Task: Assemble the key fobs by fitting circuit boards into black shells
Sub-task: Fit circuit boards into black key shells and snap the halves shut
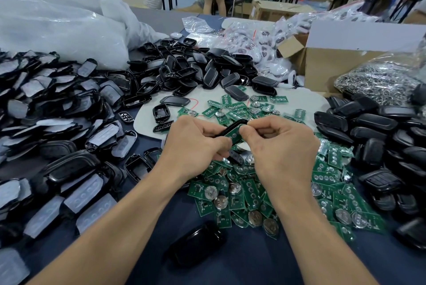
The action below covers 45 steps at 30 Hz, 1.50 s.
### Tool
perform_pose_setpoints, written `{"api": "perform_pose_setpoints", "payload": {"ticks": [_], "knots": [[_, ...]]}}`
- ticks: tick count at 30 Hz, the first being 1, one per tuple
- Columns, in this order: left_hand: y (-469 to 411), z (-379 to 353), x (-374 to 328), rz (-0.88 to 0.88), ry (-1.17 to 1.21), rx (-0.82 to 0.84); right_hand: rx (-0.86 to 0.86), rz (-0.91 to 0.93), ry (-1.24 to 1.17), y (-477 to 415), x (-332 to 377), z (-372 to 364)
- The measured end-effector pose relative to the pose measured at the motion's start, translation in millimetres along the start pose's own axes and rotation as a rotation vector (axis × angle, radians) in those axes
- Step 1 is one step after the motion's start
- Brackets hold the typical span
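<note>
- Green circuit board [235, 133], seen in the head view, sat tilted in the open side of a black shell [227, 127], both raised above the pile of loose boards [230, 192] at the middle of the bench [253, 261].
- Fitting looked to be the step in hand, and the board did not yet seem fully seated.
- Left hand [196, 144] gripped the shell with curled fingers, while the right hand [279, 144] pinched the board's edge between thumb and forefinger.
- Next would likely come squaring the board to the shell's outline and pressing it flat while the left hand steadied the shell.
- Both forearms reached in from the near edge, with the wrists close together and the backs of the hands turned up.
- Empty shells [196, 72] lay heaped toward the far edge.
</note>
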<state>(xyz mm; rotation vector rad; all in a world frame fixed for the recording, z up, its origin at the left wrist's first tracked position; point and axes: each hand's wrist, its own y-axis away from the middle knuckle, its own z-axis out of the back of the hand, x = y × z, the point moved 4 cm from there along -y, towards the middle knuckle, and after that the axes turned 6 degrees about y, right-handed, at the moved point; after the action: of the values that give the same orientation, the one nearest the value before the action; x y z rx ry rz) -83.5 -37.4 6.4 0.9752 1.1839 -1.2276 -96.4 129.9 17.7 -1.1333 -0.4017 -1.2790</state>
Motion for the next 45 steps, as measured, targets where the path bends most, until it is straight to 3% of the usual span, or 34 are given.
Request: {"api": "perform_pose_setpoints", "payload": {"ticks": [6, 12, 24, 29, 33, 37, 41, 43, 45], "knots": [[-0.3, -1.1, -0.4, 0.026, 0.010, 0.008, -0.020, -0.094, -0.043, -2.7, -7.2, -0.1], [-1.3, 1.4, 0.0, 0.029, 0.033, 0.021, 0.215, -0.244, -0.252, -5.0, -17.6, -13.2], [-0.1, -1.5, 0.2, 0.019, 0.061, -0.007, 0.180, -0.188, -0.243, -2.5, -13.9, -10.4], [0.5, -2.6, -1.9, -0.004, 0.104, 0.015, 0.286, -0.206, -0.360, 0.7, -7.6, -15.9], [1.6, -5.3, -2.7, -0.026, 0.071, 0.021, 0.267, -0.252, -0.368, 0.6, -11.5, -14.5], [1.4, -3.7, -0.5, 0.029, 0.227, -0.047, 0.283, -0.309, -0.481, 1.1, -9.5, -16.1], [2.3, -2.3, -2.0, -0.053, 0.094, -0.078, 0.240, -0.210, -0.349, 1.9, -7.8, -17.5], [2.9, -1.9, -2.4, -0.066, 0.007, -0.043, 0.279, -0.177, -0.306, 2.6, -5.2, -17.7], [1.4, 5.3, -6.6, -0.108, -0.012, -0.120, 0.320, -0.203, -0.303, 3.5, -3.9, -18.0]]}}
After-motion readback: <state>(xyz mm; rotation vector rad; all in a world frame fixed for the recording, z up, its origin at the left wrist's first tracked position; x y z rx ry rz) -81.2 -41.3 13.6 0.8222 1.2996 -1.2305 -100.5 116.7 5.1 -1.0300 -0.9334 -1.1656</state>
